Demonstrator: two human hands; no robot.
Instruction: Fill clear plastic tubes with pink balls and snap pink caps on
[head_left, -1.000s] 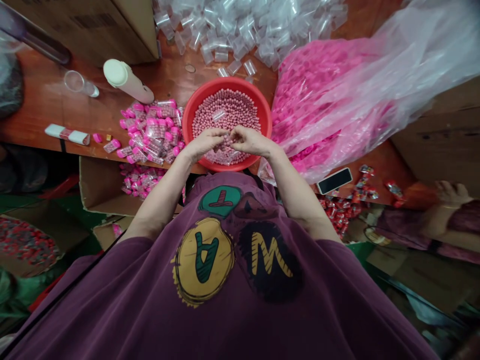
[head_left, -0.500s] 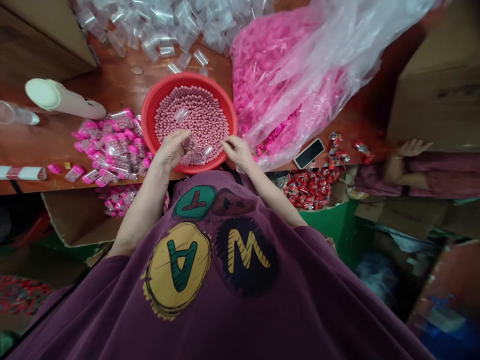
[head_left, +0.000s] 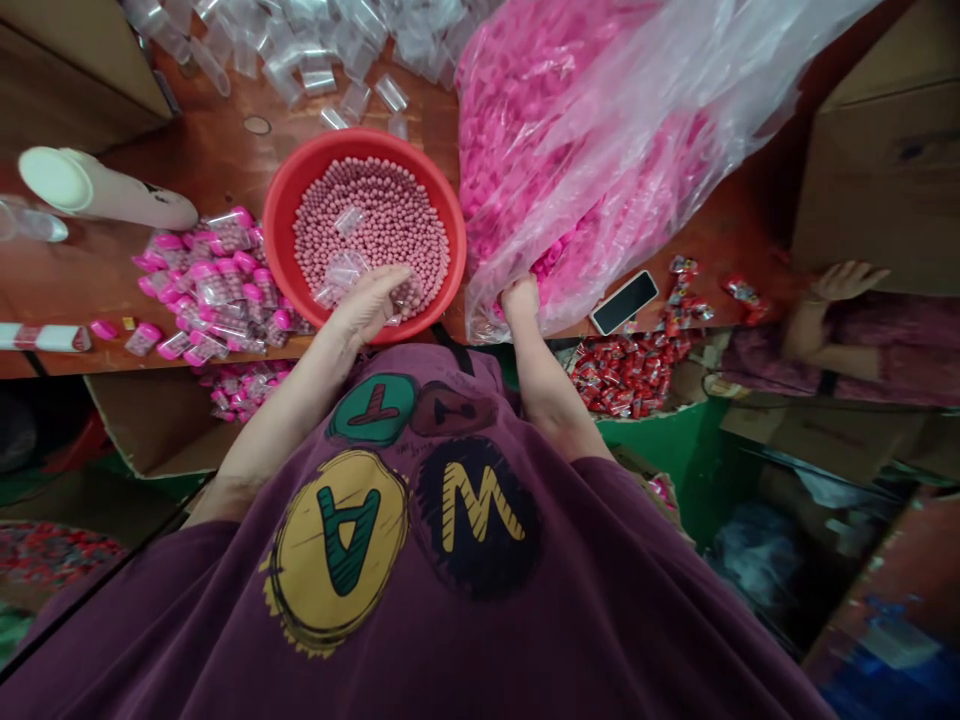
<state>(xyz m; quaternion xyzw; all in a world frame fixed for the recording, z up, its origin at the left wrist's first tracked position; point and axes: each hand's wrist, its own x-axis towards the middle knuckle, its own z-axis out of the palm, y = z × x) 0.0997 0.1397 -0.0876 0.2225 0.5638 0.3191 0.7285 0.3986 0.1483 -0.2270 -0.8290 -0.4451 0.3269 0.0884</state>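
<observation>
A red basin (head_left: 273, 235) full of small pink beads (head_left: 375, 205) stands on the table. Over its near edge, my left hand (head_left: 369, 303) is closed around a clear plastic tube (head_left: 406, 298), partly hidden by the fingers. Other clear tubes (head_left: 343, 270) lie on the beads beside it. My right hand (head_left: 520, 300) is at the near side of a clear plastic bag (head_left: 720, 110) of bright pink caps (head_left: 551, 110). Its fingers are curled among the caps, and what they grip is hidden.
Left of the basin lies a heap of filled, pink-capped tubes (head_left: 217, 285). Loose clear tubes (head_left: 319, 80) cover the back. A white bottle (head_left: 112, 190) lies at left. A phone (head_left: 624, 302) and red wrapped pieces (head_left: 626, 372) are at right, beyond them another person's hand (head_left: 847, 280).
My right hand has moved right, from the basin's rim to the pink caps in the bag. My left hand stays over the basin, its fingers slightly further right. The view has shifted a little.
</observation>
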